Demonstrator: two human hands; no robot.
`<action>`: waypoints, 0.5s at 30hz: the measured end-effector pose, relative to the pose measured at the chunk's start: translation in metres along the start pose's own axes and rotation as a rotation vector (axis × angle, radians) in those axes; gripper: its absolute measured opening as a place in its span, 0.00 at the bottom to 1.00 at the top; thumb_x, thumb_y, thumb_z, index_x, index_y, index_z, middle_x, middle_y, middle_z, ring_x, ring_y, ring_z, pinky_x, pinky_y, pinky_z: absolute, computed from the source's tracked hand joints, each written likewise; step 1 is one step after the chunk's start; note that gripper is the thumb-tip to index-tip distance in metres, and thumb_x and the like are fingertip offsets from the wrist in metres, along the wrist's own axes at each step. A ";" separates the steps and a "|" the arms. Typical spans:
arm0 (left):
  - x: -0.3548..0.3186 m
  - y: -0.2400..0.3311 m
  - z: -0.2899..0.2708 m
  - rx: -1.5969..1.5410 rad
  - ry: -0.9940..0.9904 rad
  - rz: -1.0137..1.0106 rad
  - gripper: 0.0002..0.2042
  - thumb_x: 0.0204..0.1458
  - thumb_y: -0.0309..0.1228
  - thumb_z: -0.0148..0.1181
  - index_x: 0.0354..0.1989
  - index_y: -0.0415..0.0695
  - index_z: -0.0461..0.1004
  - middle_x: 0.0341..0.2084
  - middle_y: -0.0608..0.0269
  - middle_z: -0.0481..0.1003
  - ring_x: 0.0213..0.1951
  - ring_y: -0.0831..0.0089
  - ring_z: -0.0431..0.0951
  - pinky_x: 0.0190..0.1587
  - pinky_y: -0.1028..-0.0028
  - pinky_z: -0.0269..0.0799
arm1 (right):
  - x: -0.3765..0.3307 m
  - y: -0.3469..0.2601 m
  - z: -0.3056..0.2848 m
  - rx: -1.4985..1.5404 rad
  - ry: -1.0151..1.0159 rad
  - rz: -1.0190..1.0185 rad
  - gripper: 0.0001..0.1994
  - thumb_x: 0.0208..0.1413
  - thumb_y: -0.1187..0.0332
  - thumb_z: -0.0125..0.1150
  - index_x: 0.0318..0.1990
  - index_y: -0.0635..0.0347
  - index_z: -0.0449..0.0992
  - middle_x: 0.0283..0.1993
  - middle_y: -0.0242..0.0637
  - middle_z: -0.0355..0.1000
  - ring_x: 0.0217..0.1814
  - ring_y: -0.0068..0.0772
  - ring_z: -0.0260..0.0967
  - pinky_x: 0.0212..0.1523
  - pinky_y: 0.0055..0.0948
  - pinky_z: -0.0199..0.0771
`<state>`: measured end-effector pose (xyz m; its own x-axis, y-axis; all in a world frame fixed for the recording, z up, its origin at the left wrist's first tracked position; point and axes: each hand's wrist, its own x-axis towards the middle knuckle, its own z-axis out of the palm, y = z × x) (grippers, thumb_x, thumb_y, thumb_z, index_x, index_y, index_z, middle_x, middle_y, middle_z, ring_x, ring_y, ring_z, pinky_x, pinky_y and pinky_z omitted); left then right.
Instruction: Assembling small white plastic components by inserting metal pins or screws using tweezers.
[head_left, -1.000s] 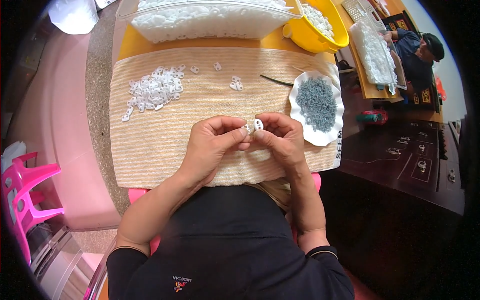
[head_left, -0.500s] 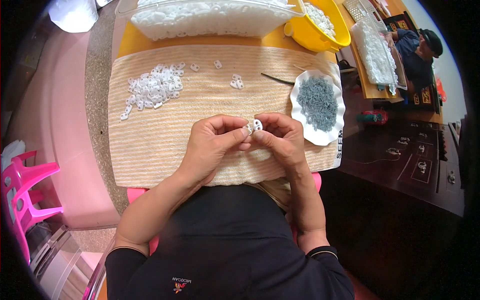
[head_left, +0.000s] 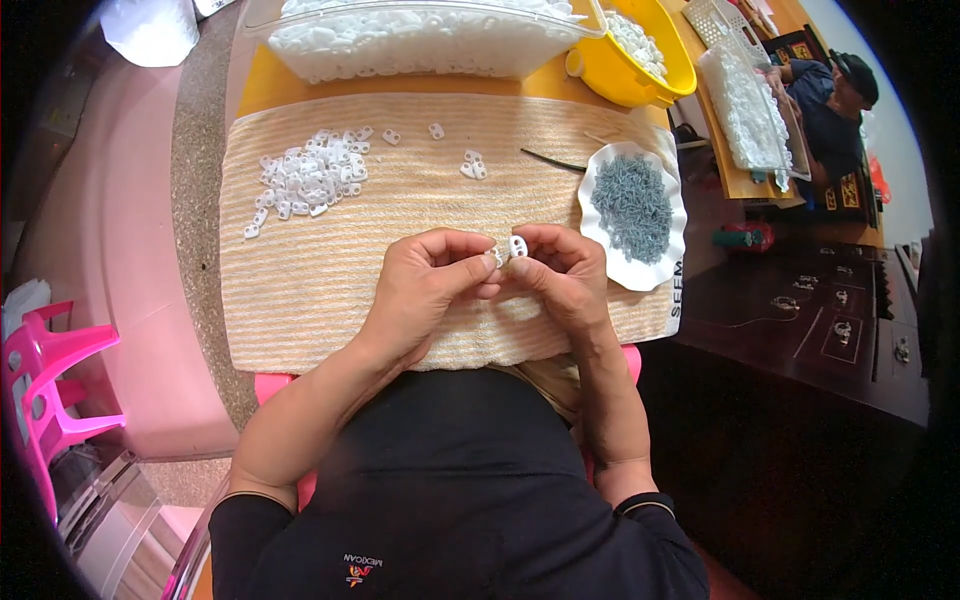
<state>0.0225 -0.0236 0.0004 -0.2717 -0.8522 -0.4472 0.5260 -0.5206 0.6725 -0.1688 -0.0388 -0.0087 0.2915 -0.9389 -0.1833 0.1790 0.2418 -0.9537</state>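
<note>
Over the middle of a striped towel, my two hands are close together. My right hand pinches a white oval plastic piece with holes between thumb and forefinger. In the fingertips of my left hand is a small white plastic piece, mostly covered by the thumb. To the left lies a pile of small white two-holed pieces. A few more loose white pieces are beyond my hands. On the right, a white wavy-edged plate holds many small grey-blue pieces.
A clear bin full of white parts stands at the far edge, beside a yellow bowl of white pieces. A thin black stick lies near the plate. Another person sits far right. Pink stools stand left.
My hands have drawn very slightly apart, so the white pieces show a small gap between them. The view has shifted a little; the rest looks the same.
</note>
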 end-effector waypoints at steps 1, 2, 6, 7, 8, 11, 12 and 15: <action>0.000 0.000 0.000 0.000 0.001 0.002 0.08 0.53 0.23 0.60 0.40 0.36 0.75 0.31 0.59 0.78 0.31 0.77 0.78 0.38 0.77 0.78 | 0.000 0.002 -0.001 -0.002 -0.002 -0.022 0.14 0.53 0.80 0.62 0.47 0.71 0.72 0.39 0.40 0.76 0.38 0.28 0.76 0.41 0.25 0.78; 0.000 0.000 0.000 -0.001 -0.006 0.006 0.08 0.53 0.24 0.60 0.40 0.36 0.75 0.31 0.59 0.78 0.31 0.77 0.78 0.37 0.77 0.78 | 0.001 0.003 -0.001 -0.005 -0.003 -0.044 0.14 0.53 0.80 0.62 0.47 0.72 0.72 0.39 0.41 0.76 0.37 0.28 0.76 0.41 0.25 0.78; -0.001 0.002 0.000 0.013 -0.012 0.011 0.08 0.53 0.24 0.61 0.40 0.35 0.75 0.31 0.59 0.78 0.31 0.77 0.78 0.37 0.78 0.78 | 0.000 0.002 0.000 0.011 0.008 -0.035 0.15 0.52 0.77 0.65 0.47 0.70 0.74 0.37 0.37 0.76 0.37 0.26 0.75 0.40 0.25 0.77; -0.001 0.002 0.000 0.013 -0.011 0.013 0.08 0.53 0.24 0.61 0.40 0.35 0.75 0.31 0.59 0.78 0.31 0.77 0.78 0.37 0.78 0.78 | 0.000 0.002 0.000 0.004 0.004 -0.039 0.15 0.52 0.77 0.65 0.47 0.70 0.74 0.37 0.38 0.76 0.37 0.26 0.75 0.41 0.24 0.77; -0.001 0.001 0.000 0.016 -0.013 0.013 0.08 0.53 0.24 0.61 0.40 0.35 0.75 0.31 0.59 0.78 0.31 0.77 0.78 0.37 0.78 0.78 | 0.000 0.003 0.000 -0.002 0.002 -0.042 0.15 0.52 0.77 0.65 0.47 0.70 0.74 0.37 0.38 0.76 0.36 0.26 0.75 0.41 0.24 0.77; 0.000 0.000 0.000 0.018 -0.012 0.017 0.08 0.53 0.24 0.61 0.40 0.35 0.75 0.31 0.59 0.78 0.31 0.77 0.78 0.36 0.78 0.78 | -0.001 -0.001 0.003 -0.007 0.027 -0.018 0.14 0.52 0.77 0.65 0.47 0.70 0.74 0.37 0.38 0.76 0.37 0.26 0.75 0.41 0.25 0.77; 0.000 0.000 0.000 0.017 -0.011 0.019 0.08 0.53 0.24 0.61 0.40 0.35 0.75 0.31 0.59 0.78 0.31 0.77 0.78 0.36 0.78 0.78 | -0.001 -0.003 0.004 -0.008 0.025 -0.018 0.14 0.52 0.77 0.65 0.47 0.70 0.74 0.37 0.38 0.76 0.37 0.26 0.75 0.41 0.25 0.77; 0.000 -0.001 -0.001 0.020 -0.022 0.020 0.08 0.53 0.24 0.61 0.40 0.35 0.75 0.31 0.59 0.78 0.31 0.77 0.78 0.36 0.78 0.77 | -0.002 -0.005 0.007 0.011 0.031 -0.022 0.14 0.52 0.78 0.64 0.47 0.70 0.74 0.37 0.38 0.76 0.37 0.26 0.75 0.42 0.25 0.77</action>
<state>0.0231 -0.0234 -0.0007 -0.2786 -0.8634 -0.4206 0.5157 -0.5040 0.6928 -0.1640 -0.0364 -0.0023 0.2576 -0.9513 -0.1695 0.1951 0.2230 -0.9551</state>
